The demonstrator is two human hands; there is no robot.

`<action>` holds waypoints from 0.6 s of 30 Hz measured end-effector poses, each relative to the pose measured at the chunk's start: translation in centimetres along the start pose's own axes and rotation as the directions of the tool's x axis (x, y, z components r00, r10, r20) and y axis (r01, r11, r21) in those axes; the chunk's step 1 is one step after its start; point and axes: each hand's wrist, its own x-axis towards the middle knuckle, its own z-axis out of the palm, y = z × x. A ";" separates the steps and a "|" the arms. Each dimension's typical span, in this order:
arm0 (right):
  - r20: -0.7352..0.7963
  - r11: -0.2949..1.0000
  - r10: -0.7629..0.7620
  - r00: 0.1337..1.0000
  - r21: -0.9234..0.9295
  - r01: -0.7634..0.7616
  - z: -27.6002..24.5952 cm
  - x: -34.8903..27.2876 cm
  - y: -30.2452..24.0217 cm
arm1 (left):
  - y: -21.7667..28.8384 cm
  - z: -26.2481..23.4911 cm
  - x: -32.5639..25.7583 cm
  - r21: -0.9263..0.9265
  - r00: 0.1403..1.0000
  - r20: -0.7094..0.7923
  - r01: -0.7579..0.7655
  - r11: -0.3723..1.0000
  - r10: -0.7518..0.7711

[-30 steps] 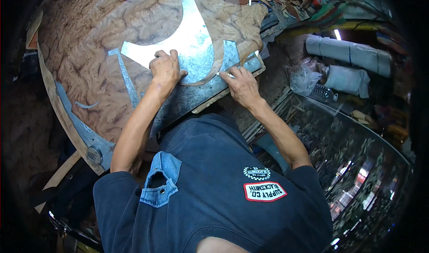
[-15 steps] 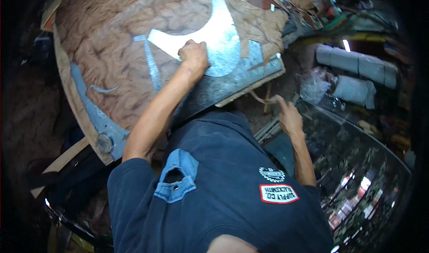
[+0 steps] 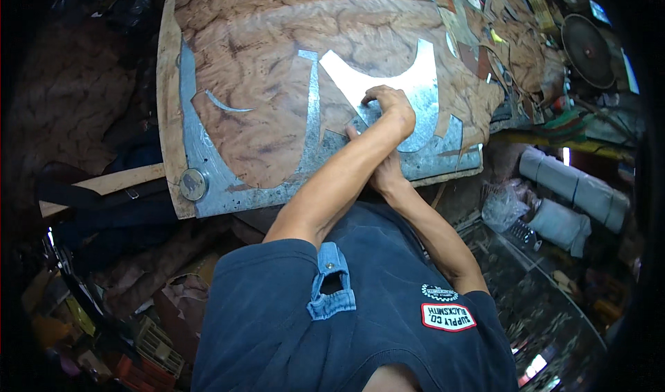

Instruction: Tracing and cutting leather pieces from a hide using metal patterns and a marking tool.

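Observation:
A shiny silver plate (image 3: 424, 90) with a hollowed far edge and rounded near end lies on a brown hide (image 3: 263, 52), partly over the table's bare metal. My left hand (image 3: 393, 108) presses on its middle with bent fingers. Under my left forearm, my right hand (image 3: 385, 173) reaches to the plate's near left edge. Its fingertips show beside a small dark shape, and the rest of its grip is hidden. A narrow cut-out gap (image 3: 313, 108) bares metal left of the plate.
The metal-topped table (image 3: 242, 201) has a wooden left edge (image 3: 168, 87), with a round tin (image 3: 193, 184) at its near left corner. Hide scraps (image 3: 478, 59) lie at the far right. Wrapped rolls (image 3: 575, 184) and a plastic bag (image 3: 502, 208) stand off to the right.
My right hand has come from beside the table, where it held a thin brown strip, to the plate. My left hand stays on the plate; the view has shifted.

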 end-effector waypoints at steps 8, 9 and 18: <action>0.060 0.984 0.049 0.997 0.169 -0.059 -2.0 0.5 -0.6 | 0.9 0.0 0.4 -0.031 0.998 -0.057 -0.002 1.000 0.000; 0.193 0.985 0.089 0.977 0.127 -0.114 -2.0 -1.1 0.0 | 1.1 0.7 0.8 0.003 0.995 -0.093 -0.035 0.999 0.035; 0.008 0.932 0.362 0.932 0.014 -0.362 -13.4 -16.7 9.1 | -2.9 -1.3 1.4 -0.052 0.891 -0.269 -0.394 0.918 0.367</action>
